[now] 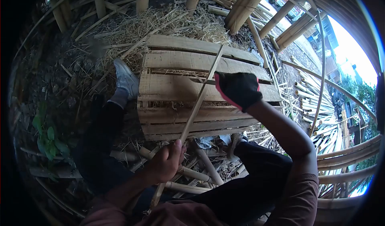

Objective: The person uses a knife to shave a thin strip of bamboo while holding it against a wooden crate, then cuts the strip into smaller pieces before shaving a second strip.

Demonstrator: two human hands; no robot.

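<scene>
A long, narrow bamboo strip (199,99) slants across a wooden slatted crate (172,85), its far end over the top slats. My bare left hand (168,162) is closed around the strip near the crate's front edge, and the strip's lower end runs back under my forearm. On the other side of the strip, my right hand (238,89), in a black glove with pink-red edging, is curled into a fist. Its thumb side comes right up against the strip's middle. What the fist holds is hidden; a small light piece shows between glove and strip.
My shoe (126,78) stands left of the crate. Straw (168,23) covers the ground behind it, below upright bamboo poles (244,9). Cut bamboo pieces (323,109) are heaped at the right, and more poles (188,186) lie between my legs. A leafy plant (50,140) grows at left.
</scene>
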